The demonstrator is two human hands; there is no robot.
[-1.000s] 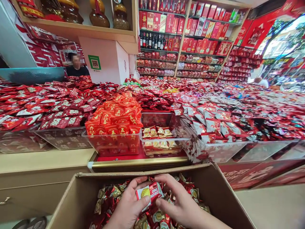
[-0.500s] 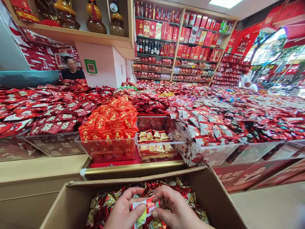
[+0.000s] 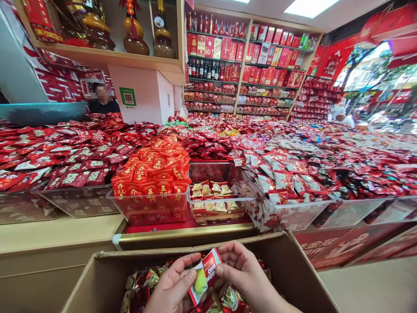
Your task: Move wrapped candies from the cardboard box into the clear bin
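Above the open cardboard box [image 3: 309, 278], my left hand [image 3: 174, 282] pinches a red and white wrapped candy packet [image 3: 208, 274] with a yellow-green fruit picture on it. Thumb and fingers of my right hand [image 3: 243, 269] close on the packet's other side. The packet is tilted, its printed face turned up, with its lettering upside down to me. Beneath both hands, the box holds many red and gold wrapped candies [image 3: 230, 298]; my hands and wrists hide part of them.
Beyond the box stand clear bins: one heaped with orange-red packets [image 3: 153, 174], one with a low layer of gold-cream packets [image 3: 211, 191], one with white and red packets [image 3: 283, 178]. A gold-edged counter [image 3: 185, 234] lies between. A person [image 3: 103, 98] is at the back left.
Both hands have lifted the candy packet slightly and tilted it, so more of its printed face shows. The whole view has shifted a little, with the scene sitting lower.
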